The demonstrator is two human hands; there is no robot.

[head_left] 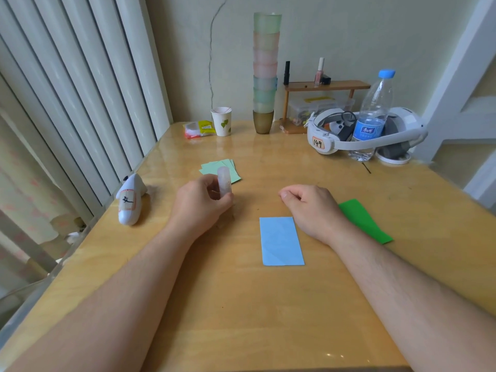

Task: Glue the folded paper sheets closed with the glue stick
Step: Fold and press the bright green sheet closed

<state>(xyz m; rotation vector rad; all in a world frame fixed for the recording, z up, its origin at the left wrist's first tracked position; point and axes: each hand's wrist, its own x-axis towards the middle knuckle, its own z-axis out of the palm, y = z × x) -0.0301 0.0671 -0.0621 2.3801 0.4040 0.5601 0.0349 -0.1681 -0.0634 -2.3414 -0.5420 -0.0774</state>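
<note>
My left hand [202, 201] grips a translucent white glue stick [224, 181] upright, its top poking above my fingers. A folded light-blue paper sheet [281, 241] lies flat on the wooden table [241, 304] between my two forearms. My right hand [308, 205] rests on the table just above and to the right of the blue sheet, its fingers loosely curled and holding nothing. A bright green folded sheet [365, 221] lies to the right, partly hidden under my right wrist. A small stack of pale green folded sheets [230, 167] lies behind my left hand.
A white plush toy [130, 201] lies at the table's left edge. At the back stand a paper cup [222, 121], a tall stack of plastic cups [265, 73], a small wooden shelf [322, 87], a headset [365, 132] and a water bottle [371, 116].
</note>
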